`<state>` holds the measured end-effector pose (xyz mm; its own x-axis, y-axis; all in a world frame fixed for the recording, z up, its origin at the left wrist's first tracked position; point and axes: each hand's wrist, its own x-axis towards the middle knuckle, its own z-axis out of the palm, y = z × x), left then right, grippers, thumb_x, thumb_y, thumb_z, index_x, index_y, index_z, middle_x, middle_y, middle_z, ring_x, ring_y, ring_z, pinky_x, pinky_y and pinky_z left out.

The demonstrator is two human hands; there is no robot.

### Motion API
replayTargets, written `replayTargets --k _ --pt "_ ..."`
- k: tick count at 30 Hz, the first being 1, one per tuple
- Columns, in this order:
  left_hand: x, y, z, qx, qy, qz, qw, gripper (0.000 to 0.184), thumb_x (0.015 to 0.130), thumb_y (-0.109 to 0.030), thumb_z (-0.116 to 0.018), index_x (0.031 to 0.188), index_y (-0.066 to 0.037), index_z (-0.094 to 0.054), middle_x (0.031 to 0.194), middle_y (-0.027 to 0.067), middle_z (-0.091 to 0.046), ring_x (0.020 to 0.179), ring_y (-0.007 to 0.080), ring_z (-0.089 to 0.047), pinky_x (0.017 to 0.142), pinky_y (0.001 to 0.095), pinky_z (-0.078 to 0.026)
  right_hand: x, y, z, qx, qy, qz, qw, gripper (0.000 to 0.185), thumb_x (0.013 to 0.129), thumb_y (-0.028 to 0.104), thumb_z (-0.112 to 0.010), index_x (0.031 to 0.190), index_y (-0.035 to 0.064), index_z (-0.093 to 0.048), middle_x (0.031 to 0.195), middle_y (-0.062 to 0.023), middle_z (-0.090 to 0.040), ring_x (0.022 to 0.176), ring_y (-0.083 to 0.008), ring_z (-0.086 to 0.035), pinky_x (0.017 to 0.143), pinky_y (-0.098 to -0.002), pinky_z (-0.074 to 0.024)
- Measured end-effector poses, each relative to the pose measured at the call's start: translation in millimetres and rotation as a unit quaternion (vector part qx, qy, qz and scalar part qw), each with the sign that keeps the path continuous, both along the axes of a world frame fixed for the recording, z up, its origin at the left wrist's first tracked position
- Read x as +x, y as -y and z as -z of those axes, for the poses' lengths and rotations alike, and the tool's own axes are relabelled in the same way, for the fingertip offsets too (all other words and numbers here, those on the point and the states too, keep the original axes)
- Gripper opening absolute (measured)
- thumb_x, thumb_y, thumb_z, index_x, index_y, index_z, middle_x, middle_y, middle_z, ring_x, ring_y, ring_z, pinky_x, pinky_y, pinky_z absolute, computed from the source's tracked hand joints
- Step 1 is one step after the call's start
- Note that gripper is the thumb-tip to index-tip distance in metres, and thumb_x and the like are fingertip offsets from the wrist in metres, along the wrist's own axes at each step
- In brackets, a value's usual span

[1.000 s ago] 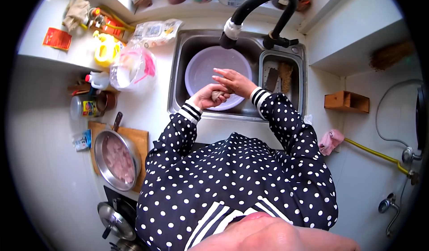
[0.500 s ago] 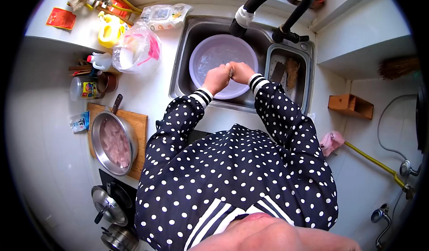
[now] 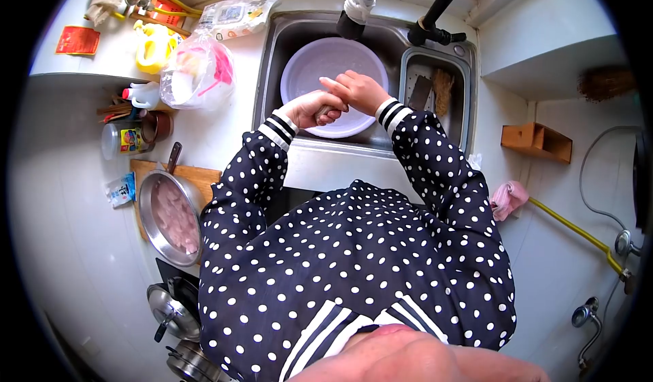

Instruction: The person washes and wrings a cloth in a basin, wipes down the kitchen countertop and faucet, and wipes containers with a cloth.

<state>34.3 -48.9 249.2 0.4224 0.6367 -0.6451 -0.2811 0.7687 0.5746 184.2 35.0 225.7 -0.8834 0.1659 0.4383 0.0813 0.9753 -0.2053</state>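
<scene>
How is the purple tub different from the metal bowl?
The tub is pale purple, but the bowl is shiny silver. The tub sits in the sink, while the bowl sits on the wooden board. The bowl holds pink meaty pieces; I can't see any in the tub. Both are round and open on top.

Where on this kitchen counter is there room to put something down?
The counter looks bare between the plastic bag, the cutting board and the sink, and again between the sink and the wooden box. The far left corner is crowded around the yellow bottle.
</scene>
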Motion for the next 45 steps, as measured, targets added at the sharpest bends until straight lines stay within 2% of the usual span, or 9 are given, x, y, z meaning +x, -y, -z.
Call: replayTargets --k 7,20,23,27,30,32,35,40,45 --pt "11 -7 25 0.408 -0.63 0.044 0.66 0.008 0.071 -0.011 -0.058 0.074 -0.005 -0.054 0.064 0.014 -0.059 0.059 0.0298 -0.058 0.053 0.0369 -0.045 -13 3 20 -0.184 0.152 0.149 0.96 0.015 0.075 0.009 -0.052 0.089 0.0053 -0.048 0.074 -0.0159 -0.06 0.071 -0.0336 -0.059 0.063 -0.0401 -0.0477" --pt "-28 -26 32 0.638 -0.644 0.097 0.411 0.01 0.072 -0.013 -0.055 0.075 -0.011 -0.046 0.065 0.0035 -0.054 0.057 0.021 -0.058 0.049 0.0308 -0.046 -36 18 43 -0.62 -0.044 0.128 0.773 0.022 0.068 0.006 -0.062 0.09 0.0016 -0.061 0.085 -0.0116 -0.064 0.084 -0.019 -0.06 0.077 -0.0302 -0.0455" --pt "-27 -20 12 0.616 -0.668 0.052 0.414 0.009 0.072 -0.012 -0.055 0.072 -0.011 -0.046 0.066 0.005 -0.054 0.059 0.0222 -0.057 0.05 0.0322 -0.045 -35 11 6 -0.635 0.024 0.089 0.767 0.022 0.067 0.015 -0.06 0.085 0.0037 -0.062 0.062 -0.0053 -0.057 0.048 -0.0128 -0.049 0.04 -0.0259 -0.039" --pt "-13 2 -14 0.492 -0.702 -0.024 0.514 0.007 0.072 -0.01 -0.056 0.076 -0.008 -0.05 0.07 0.0109 -0.056 0.065 0.03 -0.056 0.054 0.0373 -0.044 -31 5 4 -0.749 0.075 0.005 0.658 0.025 0.07 0.011 -0.06 0.093 0.0034 -0.057 0.076 -0.0076 -0.06 0.065 -0.0133 -0.054 0.058 -0.0253 -0.0436" --pt "-44 -4 39 0.332 -0.7 0.019 0.632 0.014 0.07 -0.011 -0.054 0.082 -0.002 -0.055 0.075 0.021 -0.058 0.076 0.0396 -0.055 0.064 0.0433 -0.043 -47 19 128 -0.457 0.214 0.232 0.832 0.029 0.076 0.016 -0.058 0.103 0.0078 -0.058 0.089 -0.0141 -0.061 0.086 -0.0189 -0.058 0.082 -0.038 -0.0428" --pt "-71 -4 67 0.292 -0.718 0.08 0.627 0.019 0.067 -0.014 -0.054 0.077 0.002 -0.055 0.078 0.0249 -0.058 0.078 0.0412 -0.055 0.069 0.0431 -0.043 -35 38 129 -0.122 0.36 0.315 0.87 0.045 0.08 0.038 -0.054 0.114 0.0086 -0.053 0.11 -0.0163 -0.055 0.111 -0.0281 -0.047 0.093 -0.0654 -0.0154" --pt "-59 8 55 0.258 -0.691 0.092 0.669 0.031 0.061 -0.016 -0.065 0.083 0.004 -0.057 0.085 0.0244 -0.056 0.082 0.0404 -0.054 0.074 0.0435 -0.043 -4 59 81 -0.562 0.071 0.221 0.794 0.062 0.078 0.047 -0.056 0.126 0.0107 -0.039 0.116 -0.019 -0.049 0.108 -0.0317 -0.047 0.092 -0.0525 -0.0301" --pt "58 40 19 0.475 -0.583 0.107 0.65 0.037 0.064 -0.022 -0.07 0.087 0.004 -0.056 0.085 0.0234 -0.055 0.079 0.0368 -0.055 0.07 0.0393 -0.045 82 102 14 -0.741 -0.052 0.27 0.613 0.078 0.071 0.049 -0.066 0.122 -0.0006 -0.034 0.093 -0.0143 -0.057 0.084 -0.0139 -0.056 0.057 -0.0232 -0.0484" --pt "157 50 2 0.235 -0.072 0.11 0.963 0.031 0.083 -0.023 -0.059 0.104 0.0 -0.052 0.093 0.0057 -0.06 0.081 0.0099 -0.055 0.07 0.0249 -0.045 202 150 8 -0.718 -0.325 0.286 0.545 0.04 0.08 0.022 -0.063 0.11 0.004 -0.043 0.092 -0.0052 -0.057 0.079 -0.0095 -0.054 0.065 -0.0204 -0.044"
